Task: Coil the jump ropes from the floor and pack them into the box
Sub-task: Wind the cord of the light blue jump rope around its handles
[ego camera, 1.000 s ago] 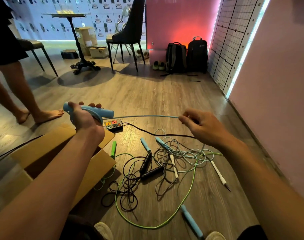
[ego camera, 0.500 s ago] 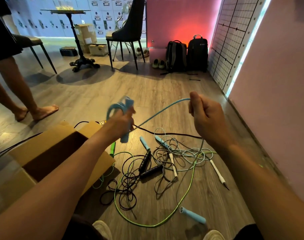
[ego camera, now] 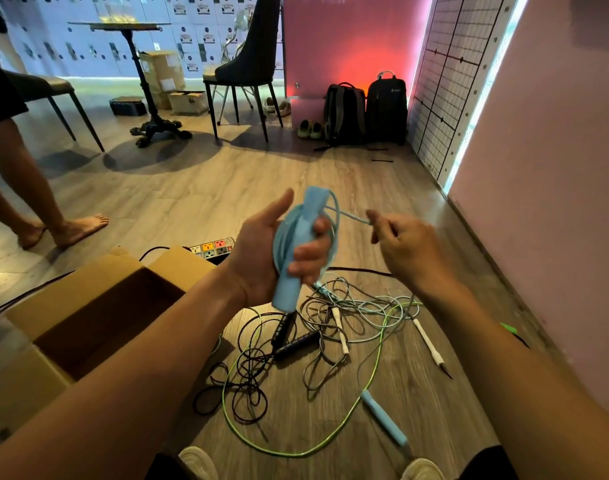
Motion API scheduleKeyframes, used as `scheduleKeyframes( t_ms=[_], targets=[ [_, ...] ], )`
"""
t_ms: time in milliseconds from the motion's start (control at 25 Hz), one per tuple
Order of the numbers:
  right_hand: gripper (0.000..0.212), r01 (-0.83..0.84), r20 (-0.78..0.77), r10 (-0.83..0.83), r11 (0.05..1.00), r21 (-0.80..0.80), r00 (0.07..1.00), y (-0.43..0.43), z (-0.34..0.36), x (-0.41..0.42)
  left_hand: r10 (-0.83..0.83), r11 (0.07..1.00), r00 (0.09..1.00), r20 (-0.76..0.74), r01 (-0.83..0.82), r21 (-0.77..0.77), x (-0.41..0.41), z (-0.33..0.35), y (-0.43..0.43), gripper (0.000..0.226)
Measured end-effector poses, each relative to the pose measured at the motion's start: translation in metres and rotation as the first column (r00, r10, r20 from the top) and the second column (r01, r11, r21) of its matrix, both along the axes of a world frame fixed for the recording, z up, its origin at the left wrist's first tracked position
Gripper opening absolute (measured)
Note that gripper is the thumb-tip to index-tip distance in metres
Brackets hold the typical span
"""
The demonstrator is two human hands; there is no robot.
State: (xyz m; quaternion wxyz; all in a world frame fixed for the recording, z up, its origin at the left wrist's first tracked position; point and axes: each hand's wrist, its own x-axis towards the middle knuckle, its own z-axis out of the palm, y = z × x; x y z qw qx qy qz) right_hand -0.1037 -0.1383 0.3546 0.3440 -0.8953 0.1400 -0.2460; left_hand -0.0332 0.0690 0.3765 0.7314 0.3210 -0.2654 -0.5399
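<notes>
My left hand (ego camera: 261, 251) grips a light blue jump rope handle (ego camera: 298, 251) held upright, with blue rope looped round it. Just to the right, my right hand (ego camera: 407, 247) pinches the blue rope (ego camera: 351, 217) that runs to the coil. On the floor below lies a tangle of ropes: a black rope (ego camera: 247, 386) with black handles (ego camera: 296, 344), a green rope (ego camera: 372, 379), a grey-white rope (ego camera: 351, 306) with white handles, and the other blue handle (ego camera: 382, 419). An open cardboard box (ego camera: 67, 306) stands at the left under my left forearm.
A power strip (ego camera: 213, 247) with a black cable lies behind the box. A barefoot person (ego camera: 78, 226) stands at the left. A round table (ego camera: 136, 81), chairs (ego camera: 247, 64), cartons, two backpacks (ego camera: 365, 112) and shoes stand at the back. A pink wall (ego camera: 538, 168) runs along the right.
My left hand turned the blue handle upright and more rope wound round it. My right hand moved down and closer to the left hand, shortening the free rope. The loose blue handle slid along the floor.
</notes>
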Motion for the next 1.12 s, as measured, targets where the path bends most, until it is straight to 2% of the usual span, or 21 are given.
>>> scheduleKeyframes(
  t_ms=[80,160,200,280,360,400,480,560,600,680,760,800,840,920,1000,1120],
  targets=[
    [0.056,-0.158,-0.130,0.164,0.986,0.055,0.978,0.011,0.001,-0.001,0.163,0.960,0.975,-0.155,-0.192,-0.203,0.001,0.006,0.001,0.045],
    [0.055,-0.285,-0.315,0.289,0.957,0.058,0.904,0.019,-0.001,-0.001,0.396,0.835,0.868,-0.300,-0.476,-0.276,0.009,0.008,0.006,0.036],
    [0.054,-0.330,-0.402,0.314,0.943,0.029,0.860,0.021,-0.003,-0.001,0.526,0.741,0.779,-0.342,-0.617,-0.265,0.017,0.008,0.010,0.035],
    [0.053,-0.372,-0.509,0.342,0.927,0.047,0.790,0.022,-0.007,-0.001,0.759,0.522,0.540,-0.364,-0.839,-0.155,0.033,0.006,0.021,0.037],
    [0.052,-0.405,-0.525,0.398,0.908,0.110,0.752,0.021,-0.008,-0.001,0.890,0.334,0.317,-0.327,-0.942,-0.004,0.050,-0.002,0.036,0.036],
    [0.049,-0.438,-0.504,0.433,0.891,0.117,0.747,0.021,-0.008,-0.001,0.933,0.269,0.247,-0.263,-0.962,0.050,0.056,-0.007,0.042,0.034],
    [0.040,-0.489,-0.390,0.511,0.857,0.163,0.766,0.023,-0.003,-0.002,0.983,0.171,0.176,0.048,-0.979,0.108,0.065,-0.019,0.052,0.029],
    [0.033,-0.482,-0.207,0.535,0.838,0.257,0.819,0.028,0.004,-0.001,0.887,0.174,0.207,0.413,-0.978,0.114,0.069,-0.032,0.053,0.027],
    [0.031,-0.465,-0.120,0.512,0.839,0.284,0.850,0.029,0.007,0.000,0.800,0.235,0.266,0.538,-0.964,0.128,0.068,-0.037,0.050,0.028],
    [0.031,-0.410,0.015,0.425,0.864,0.293,0.905,0.030,0.009,0.002,0.618,0.415,0.432,0.657,-0.889,0.195,0.057,-0.040,0.040,0.030],
    [0.030,-0.335,0.101,0.319,0.900,0.279,0.942,0.030,0.008,0.004,0.421,0.588,0.629,0.653,-0.738,0.331,0.037,-0.034,0.030,0.037],
    [0.029,-0.299,0.132,0.272,0.915,0.272,0.953,0.030,0.007,0.005,0.299,0.643,0.705,0.643,-0.647,0.411,0.028,-0.029,0.027,0.041],
    [0.028,-0.272,0.156,0.237,0.926,0.261,0.959,0.029,0.006,0.006,0.176,0.673,0.750,0.638,-0.564,0.478,0.021,-0.026,0.025,0.045],
    [0.026,-0.238,0.185,0.198,0.944,0.227,0.963,0.028,0.004,0.008,-0.029,0.709,0.771,0.636,-0.433,0.557,0.013,-0.022,0.020,0.053],
    [0.031,-0.198,0.187,0.160,0.959,0.202,0.969,0.025,0.000,0.010,-0.110,0.731,0.797,0.594,-0.340,0.592,0.010,-0.018,0.013,0.060],
    [0.047,-0.124,0.117,0.104,0.975,0.187,0.988,0.019,-0.006,0.012,-0.055,0.839,0.899,0.435,-0.194,0.508,0.004,-0.011,0.009,0.062]
  ],
)
